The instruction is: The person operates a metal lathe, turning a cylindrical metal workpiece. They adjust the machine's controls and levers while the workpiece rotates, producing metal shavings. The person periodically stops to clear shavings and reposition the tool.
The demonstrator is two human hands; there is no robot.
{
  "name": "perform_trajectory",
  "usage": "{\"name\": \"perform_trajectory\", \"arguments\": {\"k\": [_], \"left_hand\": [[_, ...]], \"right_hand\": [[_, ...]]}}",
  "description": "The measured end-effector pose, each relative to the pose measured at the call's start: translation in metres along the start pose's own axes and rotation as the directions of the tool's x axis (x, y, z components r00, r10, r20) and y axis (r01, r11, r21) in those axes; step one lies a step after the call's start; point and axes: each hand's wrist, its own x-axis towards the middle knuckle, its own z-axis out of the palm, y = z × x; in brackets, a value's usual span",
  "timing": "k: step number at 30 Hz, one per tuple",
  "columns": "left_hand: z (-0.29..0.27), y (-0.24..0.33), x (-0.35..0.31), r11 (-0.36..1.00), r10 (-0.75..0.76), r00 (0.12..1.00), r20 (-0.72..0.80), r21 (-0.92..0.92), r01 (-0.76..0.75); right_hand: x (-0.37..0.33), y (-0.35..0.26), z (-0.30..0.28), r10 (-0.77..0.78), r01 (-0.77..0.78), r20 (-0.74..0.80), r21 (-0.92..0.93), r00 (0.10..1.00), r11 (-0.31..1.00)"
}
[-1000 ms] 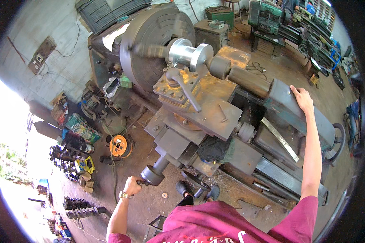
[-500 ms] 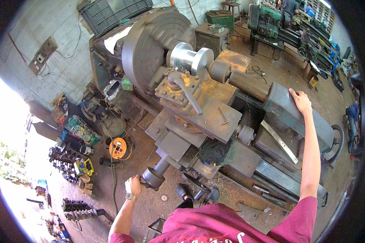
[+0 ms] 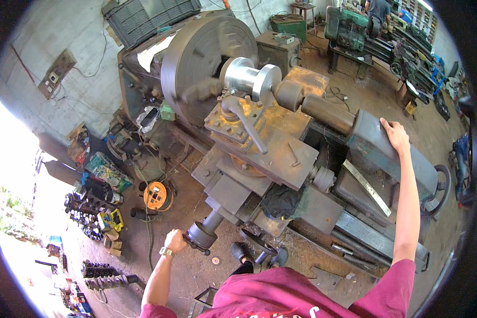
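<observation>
A big lathe (image 3: 281, 159) fills the middle of the view. My left hand (image 3: 176, 241) grips the round cross-slide crank handle (image 3: 200, 236) at its near end. My right hand (image 3: 395, 135) rests flat on top of the grey-green tailstock (image 3: 376, 153), holding nothing. A shiny metal cylinder (image 3: 249, 77) sits in the large dark chuck (image 3: 201, 58), whose jaws look blurred. The tool post (image 3: 241, 114) with its long lever stands just in front of the cylinder.
An orange cable reel (image 3: 156, 195) lies on the dirt floor to the left, beside boxes and dark metal parts (image 3: 98, 185). A black crate (image 3: 148, 16) sits on the headstock. More green machines (image 3: 355, 32) and a person stand at the back right.
The view has shifted slightly. My left hand stays on the crank handle with a small turn of the wrist; my right hand stays on the tailstock. The chuck looks blurred as if spinning.
</observation>
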Motion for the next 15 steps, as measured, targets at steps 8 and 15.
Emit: {"name": "perform_trajectory", "arguments": {"k": [8, 15], "left_hand": [[0.011, 0.042, -0.032, 0.934, -0.358, 0.894, -0.268, -0.108, 0.341], [0.02, 0.056, -0.051, 0.992, -0.104, 0.946, -0.306, 0.034, 0.12]], "right_hand": [[-0.002, -0.002, -0.004, 0.0, 0.0, 0.028, -0.006, 1.0, 1.0], [-0.004, -0.001, -0.002, -0.02, 0.02, -0.01, -0.005, 1.0, 1.0]]}}
